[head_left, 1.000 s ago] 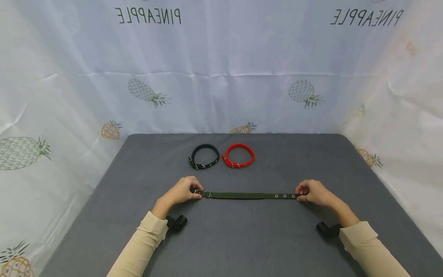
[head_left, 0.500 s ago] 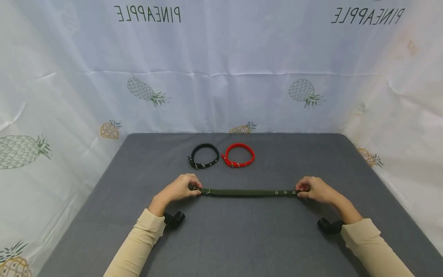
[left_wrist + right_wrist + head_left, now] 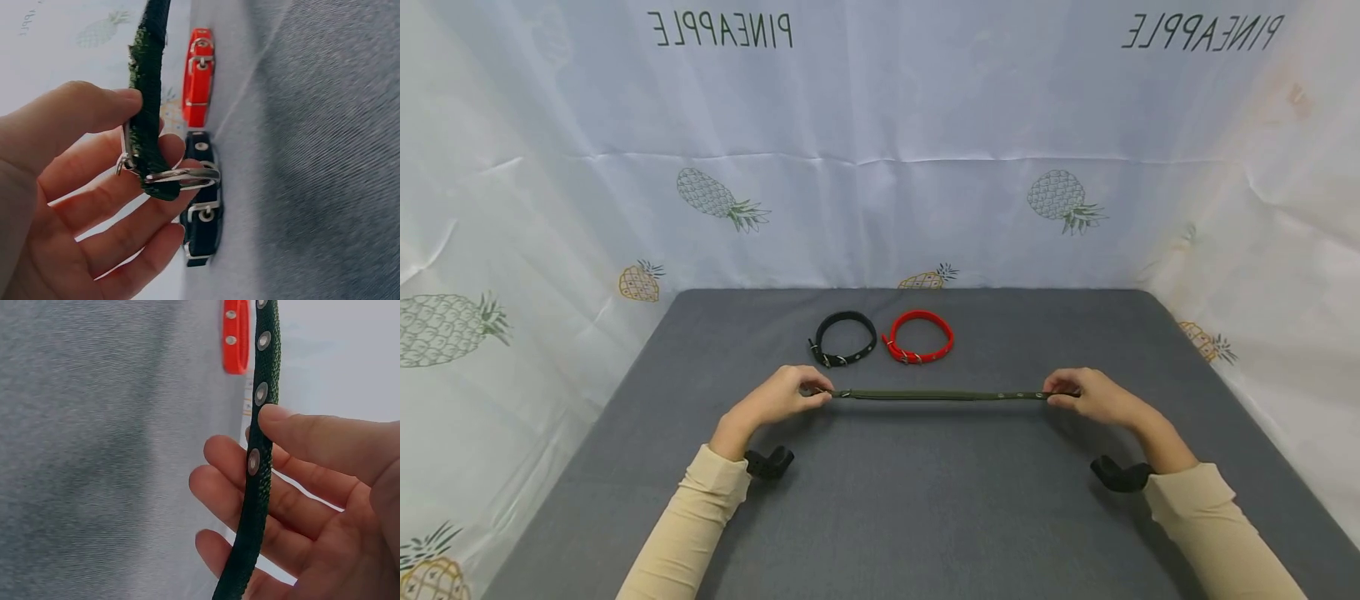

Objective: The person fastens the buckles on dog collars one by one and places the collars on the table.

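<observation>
A dark green collar (image 3: 925, 395) is stretched straight between both hands, its edge toward the head camera and a shadow on the cloth below it. My left hand (image 3: 782, 393) pinches the buckle end between thumb and fingers; in the left wrist view the metal buckle (image 3: 181, 177) hangs by the fingertips. At the other end my right hand (image 3: 1093, 397) pinches the strap by its eyelets (image 3: 261, 394), and the plain tip runs down past the fingers. Beyond the green collar lie a black collar (image 3: 873, 335) and a red collar (image 3: 951, 335), both buckled into rings.
A grey cloth (image 3: 925, 517) covers the table. White curtain (image 3: 880, 108) with pineapple prints stands behind and on both sides. A black wrist mount (image 3: 769, 463) is on the left wrist, another black wrist mount (image 3: 1120, 475) on the right.
Both hands have lifted the green collar and carried it slightly away from the body, turning it from face-up to edge-on. The black and red collars have stayed in place.
</observation>
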